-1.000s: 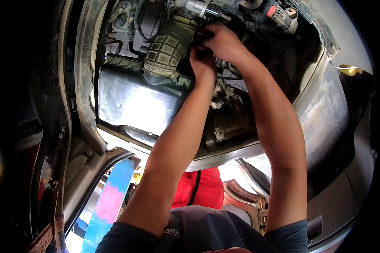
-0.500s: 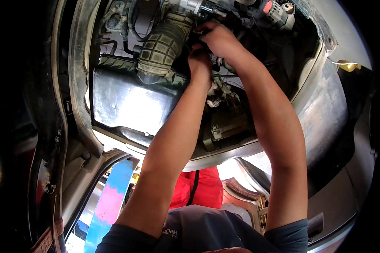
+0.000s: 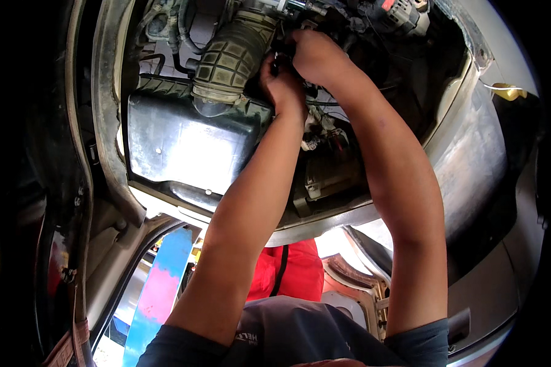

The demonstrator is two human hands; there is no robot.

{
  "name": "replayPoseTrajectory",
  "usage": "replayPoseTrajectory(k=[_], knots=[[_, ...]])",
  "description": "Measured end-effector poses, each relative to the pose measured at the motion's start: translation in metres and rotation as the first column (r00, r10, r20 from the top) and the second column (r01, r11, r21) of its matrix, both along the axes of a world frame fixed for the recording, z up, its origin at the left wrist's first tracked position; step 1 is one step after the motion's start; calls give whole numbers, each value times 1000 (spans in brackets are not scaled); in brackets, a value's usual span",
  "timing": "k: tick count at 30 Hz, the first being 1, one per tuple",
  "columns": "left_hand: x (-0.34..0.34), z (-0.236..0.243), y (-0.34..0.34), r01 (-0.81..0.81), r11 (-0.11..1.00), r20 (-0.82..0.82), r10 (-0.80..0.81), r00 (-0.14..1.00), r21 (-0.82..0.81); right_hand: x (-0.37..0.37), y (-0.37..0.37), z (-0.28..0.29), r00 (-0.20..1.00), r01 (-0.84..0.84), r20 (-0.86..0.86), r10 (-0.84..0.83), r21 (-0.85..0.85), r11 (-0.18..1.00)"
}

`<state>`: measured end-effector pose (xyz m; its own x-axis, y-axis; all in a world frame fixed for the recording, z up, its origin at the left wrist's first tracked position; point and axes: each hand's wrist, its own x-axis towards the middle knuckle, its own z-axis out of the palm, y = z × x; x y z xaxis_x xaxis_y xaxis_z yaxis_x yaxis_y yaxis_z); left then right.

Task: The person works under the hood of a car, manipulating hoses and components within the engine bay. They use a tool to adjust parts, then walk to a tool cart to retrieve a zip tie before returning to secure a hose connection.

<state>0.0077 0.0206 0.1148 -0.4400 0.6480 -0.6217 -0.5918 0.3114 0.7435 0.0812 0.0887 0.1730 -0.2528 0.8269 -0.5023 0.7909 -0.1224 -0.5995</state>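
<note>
Both hands close in on a dark part (image 3: 281, 49) beside the ribbed hose

The dark part sits in deep shadow between the fingertips of the left hand (image 3: 283, 85) and the right hand (image 3: 318, 56), just to the right of the ribbed hose (image 3: 229, 64). The left hand comes at it from below, the right hand from its right side; both are right at it, so neither is clearly nearer. Its outline is too dark to give a long axis. The hose beside it is plainer: it slants from the upper right down to the black box (image 3: 187, 137), leaving the left hand a tight place next to its wall. The fingers of both hands are bent and set narrow around the part, but I cannot tell whether either pair truly grips it. A thin cable (image 3: 332, 104) passes below the right wrist.
</note>
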Motion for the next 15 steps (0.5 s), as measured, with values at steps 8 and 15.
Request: replayPoseTrajectory(k=[8,15], knots=[[-1,13,9,28,989,-112,-12,994,145,1,0,-5,998,-56,16,55,80,995],[-2,7,12,63,996,-124,-55,991,66,-2,1,-10,992,-88,98,77,107,990]])
